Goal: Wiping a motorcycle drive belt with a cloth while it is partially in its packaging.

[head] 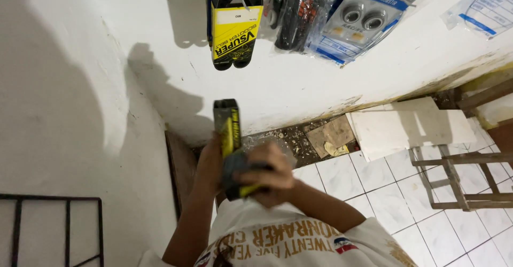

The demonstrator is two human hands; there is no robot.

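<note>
- A white wall [320, 80] stands above and beyond the hands; packaged parts are hung on it, so that they can be seen and reached from below.
- A tiled floor [385, 187] lies to the right of the hands, with rubble and loose tile pieces [406, 128] left along the foot of the wall.
- A wooden frame [454, 179] stands on the tiles, well to the right of the hands.
- A black grid rack [48, 229] is seen low at the left, well apart from the hands.
- A clear bag of two round bearings [360, 18] and a dark bagged part [294, 13] are hung high to the right.
- A hung belt [234, 24], black in a yellow sleeve, is placed straight above the hands.
- A held belt [230, 138], of the same kind, is kept upright before the chest, its top end pointed at the wall.
- The left hand [209, 165] is closed about the belt's left side, as a steadying grip.
- The right hand [270, 179] is clamped across its lower end, fingers wrapped over the front.
</note>
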